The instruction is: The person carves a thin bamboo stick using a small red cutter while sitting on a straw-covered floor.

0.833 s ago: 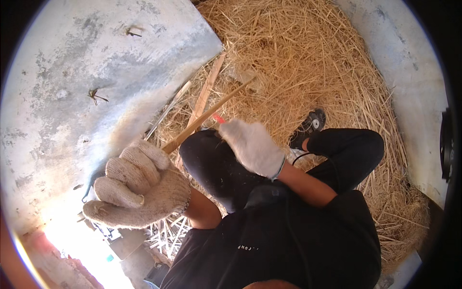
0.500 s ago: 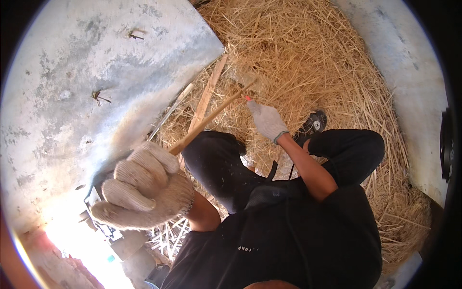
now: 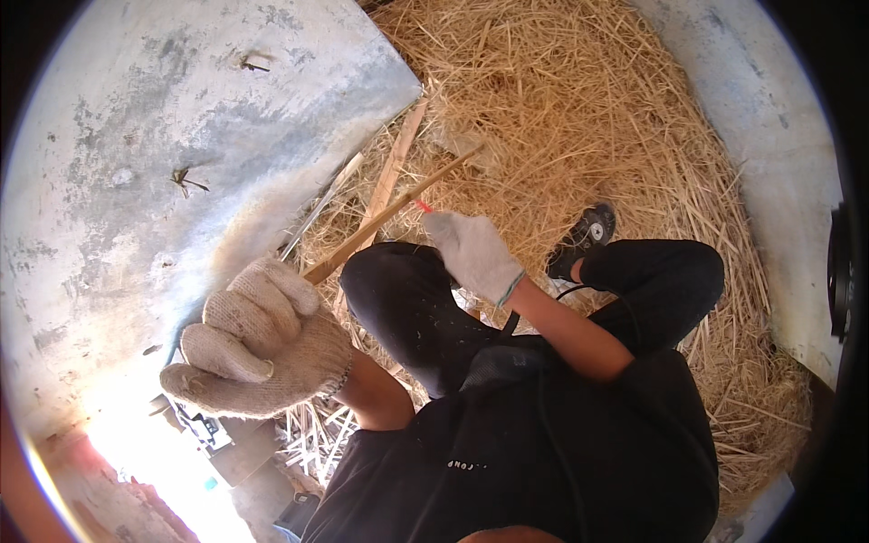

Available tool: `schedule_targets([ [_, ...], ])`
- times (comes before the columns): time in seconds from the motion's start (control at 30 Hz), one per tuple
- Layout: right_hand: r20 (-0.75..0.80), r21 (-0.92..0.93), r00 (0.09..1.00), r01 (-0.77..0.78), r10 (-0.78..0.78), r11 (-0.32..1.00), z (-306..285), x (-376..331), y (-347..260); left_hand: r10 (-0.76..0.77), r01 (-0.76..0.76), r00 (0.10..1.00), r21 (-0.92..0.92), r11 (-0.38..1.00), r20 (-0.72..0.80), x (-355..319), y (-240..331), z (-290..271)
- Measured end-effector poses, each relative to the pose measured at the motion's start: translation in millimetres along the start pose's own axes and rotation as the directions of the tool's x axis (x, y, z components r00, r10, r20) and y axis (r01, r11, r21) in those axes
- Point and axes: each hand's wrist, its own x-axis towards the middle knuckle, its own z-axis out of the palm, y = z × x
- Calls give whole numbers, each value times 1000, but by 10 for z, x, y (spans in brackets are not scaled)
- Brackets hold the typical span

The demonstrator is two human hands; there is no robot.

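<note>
The left hand in a cream knitted glove curls round the hidden near end of a slim tan wooden stick aimed toward two o'clock. At two o'clock from it, the right hand in a cream knitted glove closes on a mostly hidden red-tipped object, just beside the stick.

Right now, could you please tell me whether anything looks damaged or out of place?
The wall at left looks weathered, with grey blotches across its pale surface; oddly, two small dark bits show there. The stick in the left hand shows no obvious break.
</note>
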Motion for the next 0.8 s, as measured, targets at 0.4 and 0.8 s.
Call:
schedule_targets([
  [0.4,169,91,986,-23,8,996,-283,-262,-634,-16,20,997,-41,999,78,-19,-2,102],
  [0.8,-61,-378,995,49,-78,925,127,85,16,-9,5,999,-81,997,-49,-16,87,-310],
])
